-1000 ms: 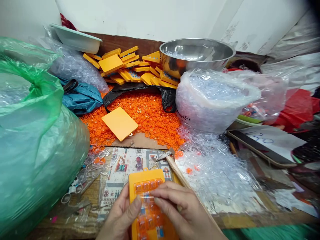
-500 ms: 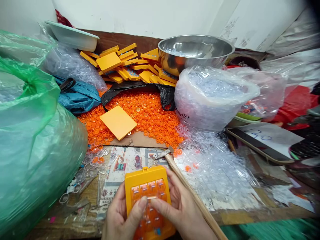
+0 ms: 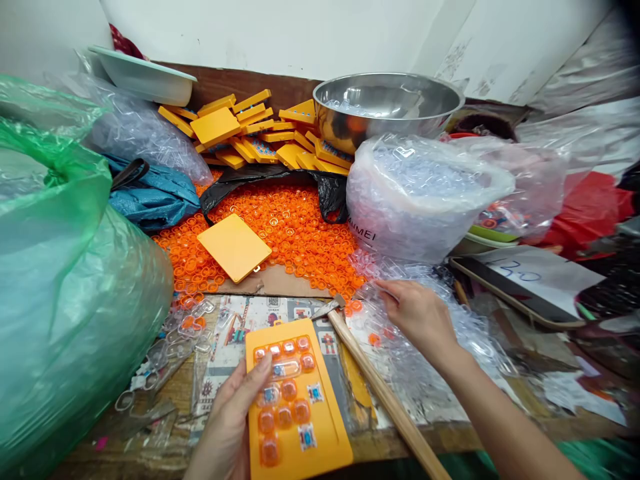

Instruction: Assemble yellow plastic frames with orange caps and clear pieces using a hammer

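Observation:
My left hand grips a flat yellow plastic case by its left side, thumb on top. Clear orange button caps cover many positions on its face; two spots at its right show bare blue-and-white centres. A longer clear cap lies across the upper part. My right hand is at the edge of a heap of clear plastic pieces, its fingers bent together at the tips. Whatever they pinch is too small to make out. A wooden-handled hammer lies between the case and the heap.
Loose orange caps spread behind, with another yellow case face down on them. More yellow cases are piled at the back beside a steel bowl. A green bag bulges at left; a white bag and a phone are at right.
My right hand has left the case and moved right and forward to the clear pieces. The left hand keeps the case, whose face now shows more fully.

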### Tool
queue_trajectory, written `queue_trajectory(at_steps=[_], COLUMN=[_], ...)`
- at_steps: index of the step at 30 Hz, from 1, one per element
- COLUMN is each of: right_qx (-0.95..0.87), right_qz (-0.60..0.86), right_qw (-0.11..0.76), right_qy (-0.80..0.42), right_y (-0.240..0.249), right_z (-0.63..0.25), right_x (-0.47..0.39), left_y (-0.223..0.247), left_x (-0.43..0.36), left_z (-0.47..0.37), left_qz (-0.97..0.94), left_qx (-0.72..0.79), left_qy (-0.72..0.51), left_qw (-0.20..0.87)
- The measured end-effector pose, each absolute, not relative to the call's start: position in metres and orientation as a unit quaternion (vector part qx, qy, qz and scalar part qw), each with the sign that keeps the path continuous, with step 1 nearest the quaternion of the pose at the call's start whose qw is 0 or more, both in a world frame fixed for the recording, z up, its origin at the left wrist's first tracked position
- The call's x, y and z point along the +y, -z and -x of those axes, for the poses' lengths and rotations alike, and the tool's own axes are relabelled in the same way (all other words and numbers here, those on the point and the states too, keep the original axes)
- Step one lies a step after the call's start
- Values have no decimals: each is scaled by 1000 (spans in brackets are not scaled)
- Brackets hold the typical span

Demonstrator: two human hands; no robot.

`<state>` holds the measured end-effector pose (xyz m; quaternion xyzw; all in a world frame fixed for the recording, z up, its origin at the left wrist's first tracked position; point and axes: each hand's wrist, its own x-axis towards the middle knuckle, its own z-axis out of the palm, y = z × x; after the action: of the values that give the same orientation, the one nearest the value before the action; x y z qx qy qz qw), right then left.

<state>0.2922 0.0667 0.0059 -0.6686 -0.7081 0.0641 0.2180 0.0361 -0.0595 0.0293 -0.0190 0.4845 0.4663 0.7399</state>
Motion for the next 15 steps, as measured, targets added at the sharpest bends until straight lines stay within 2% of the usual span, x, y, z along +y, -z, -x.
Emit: queue_trajectory(at_steps=[3,7,11,15], right_qx=[-736,-739,-722,-676], right_qz=[662,665,671,661], right_qw=[135,102,162,302], right_qy=[-33,-29,-56,-125], right_y=[-6,-6,-4,-8], right_z=[-296,-294,-299,-303], right_x=[79,81,82,79], left_y=[-28,-23,-14,-6], left_x=[-62,-66,-72,-77], left_z=[-35,-33,-27,-23], left_qz=[50,57,40,8], left_qx=[434,382,362,336], left_qy=[-457,-443,-450,-440], left_qw=[775,809,815,833])
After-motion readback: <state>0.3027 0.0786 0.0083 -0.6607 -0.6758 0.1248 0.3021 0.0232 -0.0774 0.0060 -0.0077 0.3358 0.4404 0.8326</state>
